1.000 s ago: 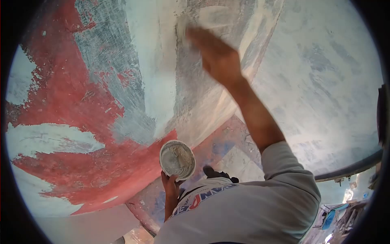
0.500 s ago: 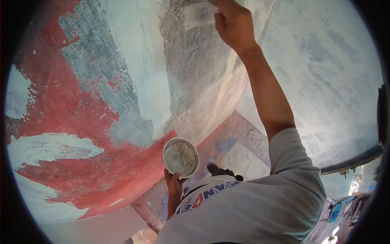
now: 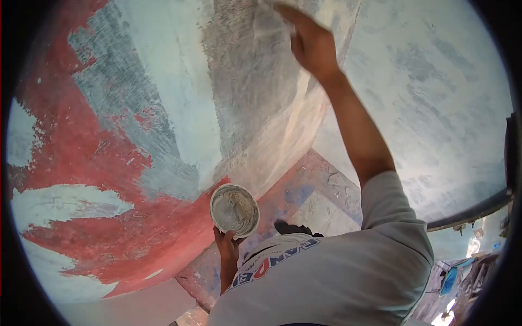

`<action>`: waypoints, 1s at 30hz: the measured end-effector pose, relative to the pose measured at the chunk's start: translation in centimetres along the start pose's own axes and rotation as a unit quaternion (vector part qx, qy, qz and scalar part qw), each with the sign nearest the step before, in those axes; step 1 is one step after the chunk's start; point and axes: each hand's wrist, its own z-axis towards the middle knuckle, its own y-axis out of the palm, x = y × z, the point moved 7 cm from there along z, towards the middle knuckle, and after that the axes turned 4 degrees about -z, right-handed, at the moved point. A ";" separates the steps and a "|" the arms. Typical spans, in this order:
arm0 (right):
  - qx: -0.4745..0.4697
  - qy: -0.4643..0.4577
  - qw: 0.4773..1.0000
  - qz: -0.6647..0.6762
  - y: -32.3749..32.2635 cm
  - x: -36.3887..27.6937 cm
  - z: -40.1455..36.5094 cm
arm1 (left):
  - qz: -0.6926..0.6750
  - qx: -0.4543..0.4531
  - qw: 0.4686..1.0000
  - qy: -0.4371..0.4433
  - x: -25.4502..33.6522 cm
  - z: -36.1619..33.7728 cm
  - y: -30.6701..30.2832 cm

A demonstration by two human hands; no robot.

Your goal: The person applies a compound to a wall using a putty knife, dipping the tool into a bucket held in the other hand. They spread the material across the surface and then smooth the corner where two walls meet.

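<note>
My left hand (image 3: 227, 243) grips a round tub (image 3: 218, 211) from below, fingers around its lower side. Inside the tub, beige-grey paste (image 3: 243, 209) is smeared on the bottom and one wall. My right hand (image 3: 317, 50) is raised at the top of the view against the wall (image 3: 239, 108), fingers together and pointing up-left. A pale, blurred shape shows just beyond its fingertips, and I cannot tell what the hand holds. Around that hand the wall surface is grey and streaky, with a pale strip to the left.
Red paint (image 3: 70, 146) with rough white and grey patches covers the left part of the wall. A pale, mottled wall (image 3: 429, 108) joins at the right. Below lies a stained floor (image 3: 293, 185) with a light square. Assorted items (image 3: 451, 280) show at lower right.
My right hand has turned slightly, its fingers now reaching further left. The tub and my left hand sit slightly further left in view, as does the wall.
</note>
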 end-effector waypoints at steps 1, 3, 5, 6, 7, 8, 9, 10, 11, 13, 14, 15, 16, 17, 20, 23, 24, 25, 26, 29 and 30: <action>-0.033 0.037 0.999 -0.013 -0.5 0.1 2.0 | 0.004 0.000 1.000 -0.003 -0.1 -0.1 0.2; 0.049 -0.075 0.996 -0.005 -0.3 0.2 2.4 | 0.001 -0.009 1.000 0.003 -0.2 0.0 1.2; 0.001 -0.041 0.999 -0.010 2.0 0.0 -0.6 | -0.001 -0.008 1.000 0.002 -0.5 -0.1 1.5; -0.023 -0.025 0.999 -0.003 3.3 -0.3 -3.9 | -0.004 -0.007 1.000 0.001 -0.7 0.0 1.7; -0.045 -0.036 0.998 0.027 4.4 -0.9 -7.3 | -0.008 -0.007 1.000 0.002 -0.8 0.1 1.8; -0.093 0.000 0.996 -0.002 6.3 -1.2 -11.8 | -0.006 -0.004 1.000 -0.003 -1.0 0.1 1.7; -0.125 -0.028 0.992 0.003 6.4 -2.3 -14.4 | -0.003 -0.002 1.000 -0.007 -1.3 0.2 1.6; -0.189 -0.021 0.982 0.016 6.5 -2.7 -15.8 | 0.009 0.009 1.000 -0.006 -1.4 0.4 1.6; -0.187 -0.021 0.982 0.017 6.2 -1.9 -15.7 | 0.009 0.008 1.000 -0.004 -1.4 0.6 1.9; -0.160 0.018 0.984 0.073 5.5 0.8 -14.3 | 0.022 0.002 1.000 -0.005 -1.2 0.9 2.7; -0.095 0.021 0.995 0.030 3.3 1.6 -10.4 | 0.030 -0.001 1.000 -0.008 -1.2 1.1 3.2; -0.054 0.026 0.998 0.028 1.9 2.7 -7.1 | 0.032 -0.008 0.999 0.001 -1.1 1.3 3.8; -0.011 -0.001 1.000 0.006 0.9 4.0 -4.3 | 0.033 -0.015 0.999 0.009 -1.1 1.5 4.4; -0.009 0.005 1.000 -0.012 0.6 5.5 -1.9 | 0.031 -0.021 0.999 0.008 -1.5 2.0 4.7; 0.011 -0.019 0.999 -0.030 1.4 6.4 -1.2 | 0.039 -0.028 0.999 0.009 -2.3 2.7 6.1; -0.020 -0.048 0.999 -0.013 3.6 4.9 -6.4 | 0.026 -0.038 0.999 0.011 -3.2 3.6 7.0; -0.044 -0.039 0.998 -0.019 4.7 4.4 -9.9 | 0.018 -0.037 0.999 0.006 -3.8 3.6 7.3; -0.086 -0.018 0.996 0.010 6.3 4.5 -13.9 | 0.013 -0.038 0.999 0.008 -4.4 3.5 7.3; -0.147 0.008 0.987 0.067 6.4 3.8 -16.2 | 0.023 -0.030 0.999 0.003 -4.8 3.7 6.9; -0.244 0.088 0.958 0.123 4.9 4.5 -15.7 | 0.034 -0.031 0.999 0.003 -4.8 4.4 8.4; -0.211 0.142 0.957 0.141 4.1 6.0 -14.4 | 0.039 -0.025 0.999 0.003 -5.1 4.5 8.3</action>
